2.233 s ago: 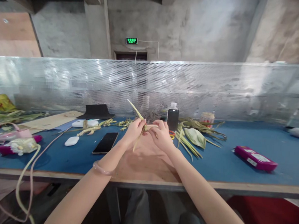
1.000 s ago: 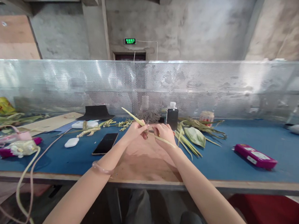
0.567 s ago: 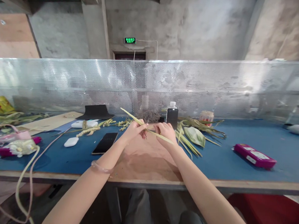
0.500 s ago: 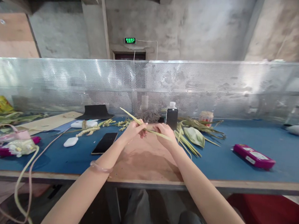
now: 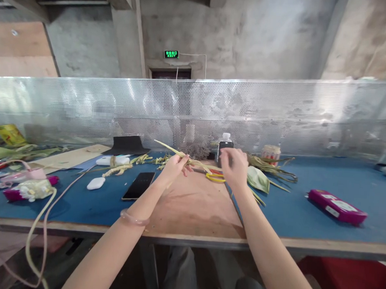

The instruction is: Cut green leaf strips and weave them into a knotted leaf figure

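Observation:
My left hand [image 5: 177, 164] is closed around a pale green plant strip [image 5: 168, 147], whose pointed end sticks out up and to the left. The strip's other end curves out to the right of the hand, over a brown board [image 5: 191, 206]. My right hand [image 5: 236, 165] is raised in front of a dark-labelled bottle [image 5: 225, 145], apart from the left one. Its fingers are bent together, and what is between them, if anything, cannot be made out. Between the hands lie scissors [image 5: 215, 178] with yellow and red handles, partly covered.
Leaf strips [image 5: 257, 197] and a broad pale leaf [image 5: 258, 179] lie right of the board. A purple packet [image 5: 336, 206] is farther right. Left are a phone [image 5: 139, 185], a white earphone case [image 5: 96, 183] and cables [image 5: 44, 235]. A perforated metal screen [image 5: 149, 110] borders the table's back.
My right hand has left the strip and moved up and right, uncovering the scissors. My left hand keeps its hold. The view has shifted slightly.

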Action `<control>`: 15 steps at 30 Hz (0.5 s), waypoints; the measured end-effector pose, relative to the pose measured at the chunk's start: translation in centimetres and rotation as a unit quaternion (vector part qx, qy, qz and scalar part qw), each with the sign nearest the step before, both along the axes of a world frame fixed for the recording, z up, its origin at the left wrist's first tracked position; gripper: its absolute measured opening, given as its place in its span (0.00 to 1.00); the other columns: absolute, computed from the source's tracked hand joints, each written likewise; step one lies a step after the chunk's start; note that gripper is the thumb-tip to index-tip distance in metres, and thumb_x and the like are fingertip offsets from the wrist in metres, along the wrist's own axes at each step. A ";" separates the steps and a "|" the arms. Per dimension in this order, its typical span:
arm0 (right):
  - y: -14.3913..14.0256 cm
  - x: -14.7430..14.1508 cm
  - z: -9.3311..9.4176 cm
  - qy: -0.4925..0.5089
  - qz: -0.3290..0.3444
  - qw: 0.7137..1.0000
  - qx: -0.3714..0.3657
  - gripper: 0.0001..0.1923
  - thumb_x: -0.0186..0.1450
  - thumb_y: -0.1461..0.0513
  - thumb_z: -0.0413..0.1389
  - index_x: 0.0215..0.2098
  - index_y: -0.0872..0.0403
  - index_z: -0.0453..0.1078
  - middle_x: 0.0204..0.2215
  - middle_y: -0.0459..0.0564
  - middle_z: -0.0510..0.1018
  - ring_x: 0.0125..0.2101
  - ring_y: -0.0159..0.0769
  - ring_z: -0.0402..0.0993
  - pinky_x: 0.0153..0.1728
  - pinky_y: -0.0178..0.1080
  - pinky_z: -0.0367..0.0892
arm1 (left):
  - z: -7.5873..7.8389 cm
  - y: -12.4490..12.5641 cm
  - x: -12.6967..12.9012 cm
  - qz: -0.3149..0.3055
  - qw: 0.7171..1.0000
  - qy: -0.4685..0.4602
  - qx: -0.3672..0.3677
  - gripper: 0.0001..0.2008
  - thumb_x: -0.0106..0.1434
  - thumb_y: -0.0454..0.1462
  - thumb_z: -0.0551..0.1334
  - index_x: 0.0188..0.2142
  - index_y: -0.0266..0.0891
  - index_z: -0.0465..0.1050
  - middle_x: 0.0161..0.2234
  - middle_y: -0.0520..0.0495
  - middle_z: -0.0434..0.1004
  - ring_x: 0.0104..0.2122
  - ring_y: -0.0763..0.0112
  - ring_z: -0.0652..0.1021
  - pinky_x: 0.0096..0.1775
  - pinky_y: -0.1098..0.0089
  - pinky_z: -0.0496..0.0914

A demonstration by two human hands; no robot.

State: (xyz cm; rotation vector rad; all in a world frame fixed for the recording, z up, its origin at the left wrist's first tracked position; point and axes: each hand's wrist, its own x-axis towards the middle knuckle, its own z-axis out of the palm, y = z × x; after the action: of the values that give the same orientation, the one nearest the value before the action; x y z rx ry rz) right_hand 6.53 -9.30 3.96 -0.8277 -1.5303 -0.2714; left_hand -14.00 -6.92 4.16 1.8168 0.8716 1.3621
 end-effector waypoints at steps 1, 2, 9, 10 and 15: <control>-0.1 -0.6 -0.2 -0.043 0.007 0.999 -0.005 0.12 0.67 0.57 0.48 0.35 0.55 0.70 0.30 0.52 0.75 0.36 0.41 0.68 0.41 0.42 0.58 | -0.1 0.1 0.0 0.007 1.000 0.008 0.007 0.13 0.64 0.44 0.54 0.32 0.36 0.64 0.29 0.43 0.77 0.24 0.69 0.78 0.19 0.74 0.69; -0.2 -1.3 -0.4 -0.086 0.017 0.996 -0.012 0.09 0.65 0.57 0.52 0.34 0.54 0.70 0.29 0.52 0.75 0.35 0.41 0.68 0.40 0.42 0.58 | -0.2 0.2 -0.1 0.013 1.000 0.018 0.015 0.13 0.64 0.44 0.54 0.32 0.36 0.64 0.29 0.44 0.77 0.24 0.69 0.78 0.19 0.74 0.69; 0.2 -4.7 -2.2 -0.201 0.031 0.978 -0.048 0.09 0.67 0.63 0.49 0.35 0.54 0.72 0.34 0.56 0.72 0.37 0.43 0.64 0.41 0.43 0.59 | -0.7 0.5 -0.4 0.053 0.991 0.091 0.079 0.13 0.65 0.44 0.53 0.31 0.37 0.66 0.22 0.50 0.74 0.19 0.72 0.75 0.22 0.73 0.68; 0.2 -4.8 -2.2 -0.196 0.030 0.979 -0.049 0.10 0.67 0.64 0.48 0.35 0.55 0.72 0.36 0.57 0.70 0.38 0.44 0.63 0.41 0.44 0.60 | -0.6 0.5 -0.3 0.057 0.990 0.100 0.086 0.13 0.66 0.44 0.52 0.31 0.38 0.66 0.21 0.50 0.74 0.18 0.72 0.74 0.22 0.73 0.67; 0.4 -4.8 -2.7 -0.188 0.087 0.977 -0.046 0.09 0.66 0.67 0.48 0.34 0.56 0.70 0.43 0.59 0.66 0.42 0.42 0.64 0.45 0.43 0.63 | -0.4 -0.1 -0.1 0.088 0.977 0.147 0.124 0.14 0.67 0.41 0.50 0.27 0.39 0.66 0.16 0.54 0.69 0.17 0.73 0.72 0.24 0.74 0.65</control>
State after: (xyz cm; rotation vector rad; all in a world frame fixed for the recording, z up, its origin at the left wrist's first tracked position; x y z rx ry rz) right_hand 1.77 -8.88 1.30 -0.7363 -1.9708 -0.2373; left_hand -14.15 -7.02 3.72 2.2182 1.0753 1.3804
